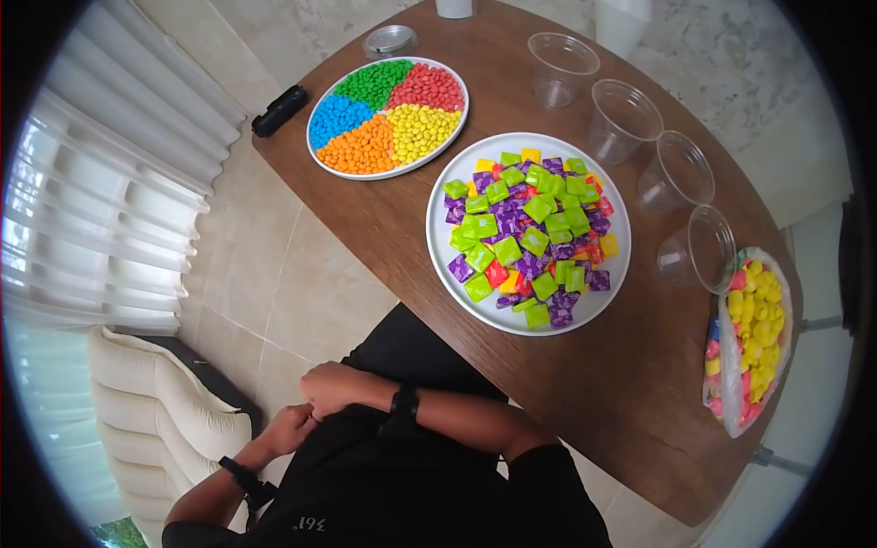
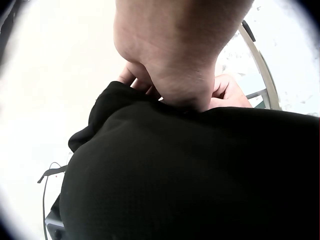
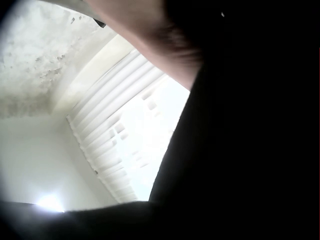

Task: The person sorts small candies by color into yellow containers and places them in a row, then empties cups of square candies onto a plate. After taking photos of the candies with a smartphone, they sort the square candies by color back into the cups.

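Note:
Both hands are together over the dark clothing at the lap, away from the table. My left hand (image 1: 288, 429) lies against my right hand (image 1: 333, 388), whose fingers bend loosely and are partly hidden. In the left wrist view, the left hand (image 2: 170, 75) rests at the black cloth (image 2: 150, 165), with part of the other hand behind it. Only bare skin and dark cloth fill the near part of the right wrist view. Nearest on the table is a white plate (image 1: 438, 274) heaped with square wrapped candies (image 1: 534, 233) in green, purple, red and yellow.
Another white plate (image 1: 464, 110) holds small candies (image 1: 420, 128) grouped by colour. Several clear plastic cups (image 1: 624, 114) line the table's far side. A plastic bag (image 1: 731, 374) of yellow and pink pieces stands right. A black object (image 1: 279, 111) sits at the left corner.

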Available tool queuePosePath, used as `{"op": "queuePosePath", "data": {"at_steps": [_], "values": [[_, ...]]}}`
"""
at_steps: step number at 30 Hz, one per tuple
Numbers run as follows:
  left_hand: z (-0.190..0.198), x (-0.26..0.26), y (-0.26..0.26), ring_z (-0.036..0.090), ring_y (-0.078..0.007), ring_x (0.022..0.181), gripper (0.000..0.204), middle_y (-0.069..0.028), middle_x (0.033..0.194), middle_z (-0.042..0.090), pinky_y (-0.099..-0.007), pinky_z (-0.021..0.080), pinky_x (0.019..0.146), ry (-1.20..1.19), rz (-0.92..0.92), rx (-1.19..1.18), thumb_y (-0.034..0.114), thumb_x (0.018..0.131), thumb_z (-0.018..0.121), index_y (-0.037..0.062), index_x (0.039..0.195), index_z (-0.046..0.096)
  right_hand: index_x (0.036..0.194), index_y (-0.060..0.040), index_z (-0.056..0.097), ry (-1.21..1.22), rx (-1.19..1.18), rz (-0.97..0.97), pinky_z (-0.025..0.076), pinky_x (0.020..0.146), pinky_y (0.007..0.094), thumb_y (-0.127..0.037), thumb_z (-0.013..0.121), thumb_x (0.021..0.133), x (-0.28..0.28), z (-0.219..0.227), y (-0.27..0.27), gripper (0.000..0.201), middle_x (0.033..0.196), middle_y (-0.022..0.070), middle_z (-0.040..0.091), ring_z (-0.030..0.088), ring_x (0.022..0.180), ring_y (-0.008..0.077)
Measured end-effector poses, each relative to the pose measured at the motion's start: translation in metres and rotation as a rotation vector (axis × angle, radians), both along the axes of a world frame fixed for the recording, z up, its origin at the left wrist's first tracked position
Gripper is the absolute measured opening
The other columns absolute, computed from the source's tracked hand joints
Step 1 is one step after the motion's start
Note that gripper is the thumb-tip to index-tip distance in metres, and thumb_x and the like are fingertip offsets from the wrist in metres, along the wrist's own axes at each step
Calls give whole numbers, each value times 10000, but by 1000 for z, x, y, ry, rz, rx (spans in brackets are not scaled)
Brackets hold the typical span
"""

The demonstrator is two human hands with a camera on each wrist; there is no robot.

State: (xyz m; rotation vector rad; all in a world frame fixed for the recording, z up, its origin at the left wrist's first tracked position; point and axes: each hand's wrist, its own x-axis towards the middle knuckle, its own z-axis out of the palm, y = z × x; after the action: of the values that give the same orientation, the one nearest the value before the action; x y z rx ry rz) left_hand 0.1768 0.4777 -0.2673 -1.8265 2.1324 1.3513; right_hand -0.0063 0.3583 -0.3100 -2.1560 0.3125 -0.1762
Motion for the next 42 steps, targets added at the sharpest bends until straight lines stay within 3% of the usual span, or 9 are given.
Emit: {"op": "queuePosePath", "data": {"at_steps": [6,17,20,24,28,31,34,37,42], "values": [[-3,8,6,679,-480,920,123,-265,904,691,-514,525,779,4,4,-3,91,961,625,-12,1027,614,841,64,761,5,-42,-3,592,764,492,-263,803,673,3,8,6,371,844,264,742,740,834,431],[-2,14,-2,704,-439,865,139,-229,959,717,-486,545,754,6,92,-82,30,922,627,-10,1051,660,826,17,774,42,-29,-63,599,749,481,-274,835,677,8,16,12,332,840,234,756,756,837,402],[7,12,-6,712,-389,797,140,-211,962,718,-447,558,720,32,51,-139,14,908,639,-22,1037,677,817,-4,774,48,-7,-146,602,746,474,-236,840,685,22,4,20,275,841,219,759,760,838,393],[9,14,-8,717,-283,747,136,-168,915,718,-386,562,684,87,156,-104,9,905,652,-25,1032,686,812,0,760,9,100,-263,594,737,480,-187,832,688,18,3,22,236,844,213,755,755,837,399],[-7,28,-9,710,-179,760,138,-146,862,731,-348,554,678,139,210,25,-22,899,637,-37,1017,707,820,12,756,33,73,-207,587,740,489,-193,835,683,19,4,22,259,843,223,749,748,842,405],[-15,39,-20,704,-160,768,129,-135,856,746,-337,556,689,253,203,157,-24,888,642,-54,991,713,825,10,754,-3,103,-113,585,732,488,-186,827,683,18,7,23,253,844,216,749,744,845,405],[-39,45,-36,696,-141,786,129,-104,857,752,-320,557,709,277,83,98,-15,886,650,-66,987,712,777,-3,751,-85,168,-51,574,699,493,-193,821,679,15,4,25,225,802,193,740,731,801,394],[-36,23,-62,674,-106,802,112,-78,828,742,-312,551,717,375,11,12,-10,887,660,-62,970,715,688,-11,727,-135,119,-44,547,650,500,-199,810,673,13,2,27,206,709,181,704,703,716,385],[-67,17,-90,622,-74,772,94,-44,790,715,-315,521,689,337,30,131,-9,893,654,-31,951,725,564,10,611,-262,109,65,430,519,505,-198,787,654,15,1,29,287,536,194,559,560,489,372]]}}
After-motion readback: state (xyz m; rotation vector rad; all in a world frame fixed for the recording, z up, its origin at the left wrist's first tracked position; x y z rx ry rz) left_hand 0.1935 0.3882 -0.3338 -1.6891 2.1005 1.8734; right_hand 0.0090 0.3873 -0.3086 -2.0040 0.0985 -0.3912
